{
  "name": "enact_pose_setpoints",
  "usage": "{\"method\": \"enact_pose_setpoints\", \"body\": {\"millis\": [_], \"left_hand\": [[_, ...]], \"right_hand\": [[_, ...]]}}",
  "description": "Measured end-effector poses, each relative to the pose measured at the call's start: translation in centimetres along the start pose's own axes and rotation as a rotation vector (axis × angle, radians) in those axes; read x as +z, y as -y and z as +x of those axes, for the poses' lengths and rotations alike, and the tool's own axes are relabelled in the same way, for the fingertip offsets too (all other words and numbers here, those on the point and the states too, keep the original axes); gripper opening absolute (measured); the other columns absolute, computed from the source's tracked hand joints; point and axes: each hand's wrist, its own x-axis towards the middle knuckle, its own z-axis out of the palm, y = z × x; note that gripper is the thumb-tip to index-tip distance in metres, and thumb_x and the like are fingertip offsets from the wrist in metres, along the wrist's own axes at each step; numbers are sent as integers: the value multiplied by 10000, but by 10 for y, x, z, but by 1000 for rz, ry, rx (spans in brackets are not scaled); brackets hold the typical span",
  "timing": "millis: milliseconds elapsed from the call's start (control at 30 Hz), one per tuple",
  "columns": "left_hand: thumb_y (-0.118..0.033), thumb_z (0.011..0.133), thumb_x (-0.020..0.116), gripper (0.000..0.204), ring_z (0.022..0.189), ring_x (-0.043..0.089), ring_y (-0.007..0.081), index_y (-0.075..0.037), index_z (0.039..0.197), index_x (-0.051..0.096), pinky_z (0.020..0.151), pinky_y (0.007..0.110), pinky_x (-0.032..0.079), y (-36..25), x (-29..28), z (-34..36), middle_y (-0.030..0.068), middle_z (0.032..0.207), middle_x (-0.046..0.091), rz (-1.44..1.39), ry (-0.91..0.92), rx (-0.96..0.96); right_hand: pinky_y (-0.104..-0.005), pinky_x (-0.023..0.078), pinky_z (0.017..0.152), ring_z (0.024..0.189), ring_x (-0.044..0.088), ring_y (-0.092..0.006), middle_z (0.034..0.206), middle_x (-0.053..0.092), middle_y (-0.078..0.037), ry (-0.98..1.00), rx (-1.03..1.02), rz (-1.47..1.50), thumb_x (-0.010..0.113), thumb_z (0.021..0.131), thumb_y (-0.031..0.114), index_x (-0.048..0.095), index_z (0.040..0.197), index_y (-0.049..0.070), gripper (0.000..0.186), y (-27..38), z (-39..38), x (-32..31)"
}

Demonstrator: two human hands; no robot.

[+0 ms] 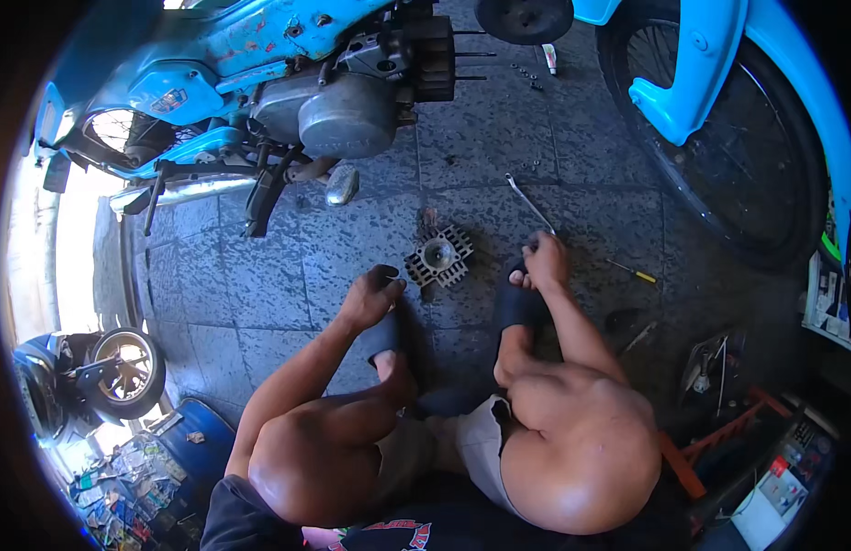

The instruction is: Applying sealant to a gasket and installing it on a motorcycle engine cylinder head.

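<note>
My left hand (378,296) has curled fingers over my left foot; what it holds, if anything, is hidden. My right hand (543,262) is closed above my right sandal (515,308), its contents unclear. The near end of a silver wrench (526,196) meets its outline; contact cannot be told. Between my hands, a finned metal cylinder head (438,253) lies on the stone tile floor (352,239), bowl-shaped chamber upward. A yellow-handled screwdriver (641,275) lies right of my right hand.
A blue motorbike (214,50) with exposed engine (343,119) stands ahead; its wheel (774,184) is at right. Small nuts (526,78) and a tube (549,59) lie beyond. Spare wheels (123,367) and a blue drum (196,432) are left, red metalwork (683,459) right.
</note>
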Motion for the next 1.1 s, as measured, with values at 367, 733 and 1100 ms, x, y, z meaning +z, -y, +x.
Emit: {"method": "enact_pose_setpoints", "body": {"millis": [367,733,1100], "left_hand": [[-289,978,636,428,917,726,272,75,1203,661,845,395,553,13,-6,-3,223,1031,741,-38,28,29],[-333,1035,552,385,732,610,175,4,1186,662,684,305,517,22,-98,-24,111,976,718,-568,-589,-107],[-461,1099,423,529,816,628,163,0,1302,584,647,306,519,-69,-148,-21,134,1100,650,-230,-800,93]], "right_hand": [[-481,527,979,1130,649,-400,1175,682,-235,8,-135,-345,601,901,21,643,1149,1,253,19,16,31],[-281,512,692,791,600,-102,909,645,-43,62,-85,667,677,919,19,635,1030,27,118,45,63,11],[-269,547,788,840,667,-119,954,731,-65,-177,-452,1223,700,918,-17,710,1095,-21,177,184,153,-33]]}}
